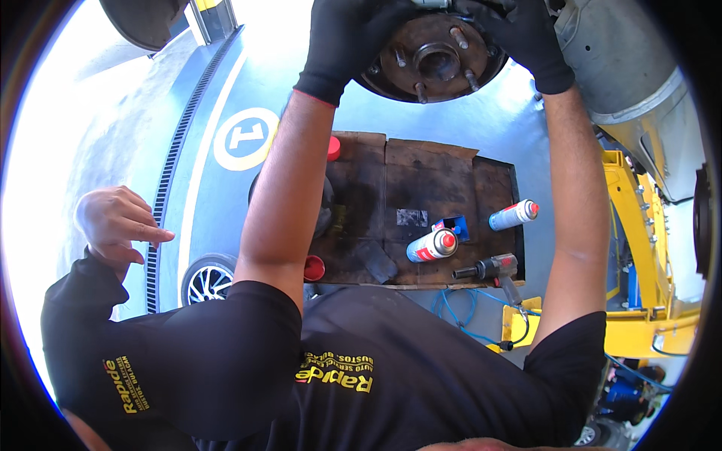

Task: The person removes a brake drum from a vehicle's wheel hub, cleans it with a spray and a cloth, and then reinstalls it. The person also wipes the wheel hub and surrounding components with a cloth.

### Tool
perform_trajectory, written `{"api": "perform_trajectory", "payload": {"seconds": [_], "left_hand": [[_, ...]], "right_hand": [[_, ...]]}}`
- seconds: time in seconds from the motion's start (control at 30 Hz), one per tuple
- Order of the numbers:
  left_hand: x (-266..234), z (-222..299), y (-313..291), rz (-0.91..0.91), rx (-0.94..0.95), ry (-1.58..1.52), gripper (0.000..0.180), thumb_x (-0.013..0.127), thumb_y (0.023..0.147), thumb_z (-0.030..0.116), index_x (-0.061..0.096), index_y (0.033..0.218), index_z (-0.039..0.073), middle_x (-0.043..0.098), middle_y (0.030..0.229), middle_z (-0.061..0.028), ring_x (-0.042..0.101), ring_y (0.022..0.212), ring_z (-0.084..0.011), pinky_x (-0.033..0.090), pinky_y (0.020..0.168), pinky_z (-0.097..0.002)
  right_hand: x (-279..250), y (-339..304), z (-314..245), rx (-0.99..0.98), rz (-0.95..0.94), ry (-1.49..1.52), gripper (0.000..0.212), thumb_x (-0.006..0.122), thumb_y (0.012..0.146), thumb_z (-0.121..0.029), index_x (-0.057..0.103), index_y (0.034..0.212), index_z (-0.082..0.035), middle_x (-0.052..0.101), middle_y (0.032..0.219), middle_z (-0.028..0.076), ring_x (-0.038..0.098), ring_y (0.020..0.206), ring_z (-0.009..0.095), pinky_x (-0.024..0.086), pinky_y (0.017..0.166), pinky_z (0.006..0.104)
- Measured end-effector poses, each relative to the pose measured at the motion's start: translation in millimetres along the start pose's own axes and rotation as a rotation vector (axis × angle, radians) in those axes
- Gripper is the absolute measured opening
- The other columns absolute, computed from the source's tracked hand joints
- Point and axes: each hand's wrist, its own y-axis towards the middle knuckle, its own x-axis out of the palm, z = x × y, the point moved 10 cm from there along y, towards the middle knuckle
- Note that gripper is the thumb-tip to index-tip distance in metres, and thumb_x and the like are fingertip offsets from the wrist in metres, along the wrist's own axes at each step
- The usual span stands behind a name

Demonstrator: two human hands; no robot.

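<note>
Nearest you, impact wrench [492, 267], then spray can [431, 246] beside blue box [459, 225], second spray can [511, 216] to right, on stained cardboard [432, 169]; farther out — your gloved left hand [350, 41] and gloved right hand [530, 45] flank studded wheel hub [438, 65], top of view; fingers mostly hidden — cannot tell how wide either stands

a dark drain grate [177, 135] crosses the blue floor [496, 128] beside glare [53, 135], perhaps daylight.
</note>
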Motion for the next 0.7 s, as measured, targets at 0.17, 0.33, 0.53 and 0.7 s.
{"api": "perform_trajectory", "payload": {"seconds": [0.17,0.33,0.53,0.7], "left_hand": [[-0.7,9.1,5.3,-0.002,0.048,0.045,0.029,0.084,0.08,0.011,0.084,0.11,0.007,0.075,0.095,-0.0085,0.059,0.093,-0.0284,0.049,0.087,-0.0409],[-1.3,4.0,4.6,-0.025,0.025,0.05,0.033,0.083,0.079,0.008,0.083,0.112,0.006,0.074,0.094,-0.0093,0.059,0.092,-0.0286,0.049,0.087,-0.0422],[0.1,7.8,7.8,-0.02,0.072,0.047,0.022,0.081,0.08,0.008,0.08,0.102,0.006,0.071,0.092,-0.0095,0.058,0.092,-0.0302,0.048,0.086,-0.0437],[1.1,8.6,9.4,-0.061,0.176,0.073,0.016,0.079,0.082,0.01,0.076,0.097,0.007,0.069,0.09,-0.01,0.058,0.092,-0.0322,0.046,0.086,-0.0453]], "right_hand": [[-2.1,0.7,-1.9,-0.024,0.033,-0.019,0.021,0.087,0.087,-0.014,0.082,0.104,-0.004,0.079,0.104,0.013,0.073,0.1,0.031,0.058,0.089,0.0426],[-0.9,2.2,-4.0,-0.041,0.038,-0.02,0.021,0.087,0.087,-0.015,0.081,0.103,-0.003,0.079,0.104,0.013,0.073,0.1,0.031,0.057,0.089,0.0432],[0.5,2.6,-1.0,0.029,-0.017,-0.003,0.021,0.087,0.087,-0.017,0.08,0.1,-0.003,0.079,0.104,0.012,0.073,0.1,0.03,0.057,0.091,0.0428],[-1.7,4.5,-5.1,0.023,-0.012,-0.018,0.02,0.086,0.087,-0.017,0.08,0.1,-0.004,0.079,0.105,0.012,0.073,0.102,0.031,0.056,0.093,0.0434]]}}
